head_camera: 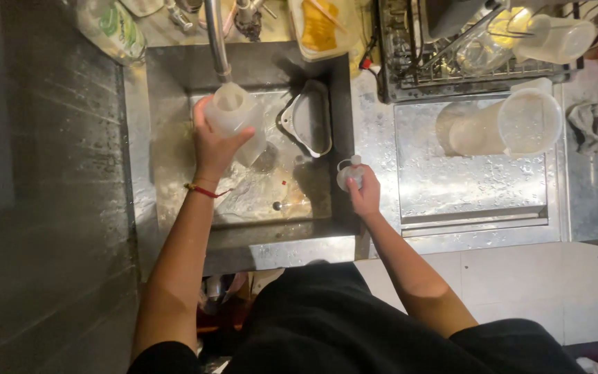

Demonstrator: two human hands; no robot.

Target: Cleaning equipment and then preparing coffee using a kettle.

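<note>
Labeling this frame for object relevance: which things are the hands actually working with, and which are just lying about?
In use:
- left hand holding translucent plastic jug under the tap
- right hand holding small white lid at the sink edge

Lying about:
- grey tray in the sink
- clear pitcher on its side
- dish rack
- crumpled cloth
- soap bottle

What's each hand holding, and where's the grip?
Left hand: translucent white plastic container, gripped around its side, under the faucet. Right hand: small white lid-like piece, held at its lower edge by the fingertips.
</note>
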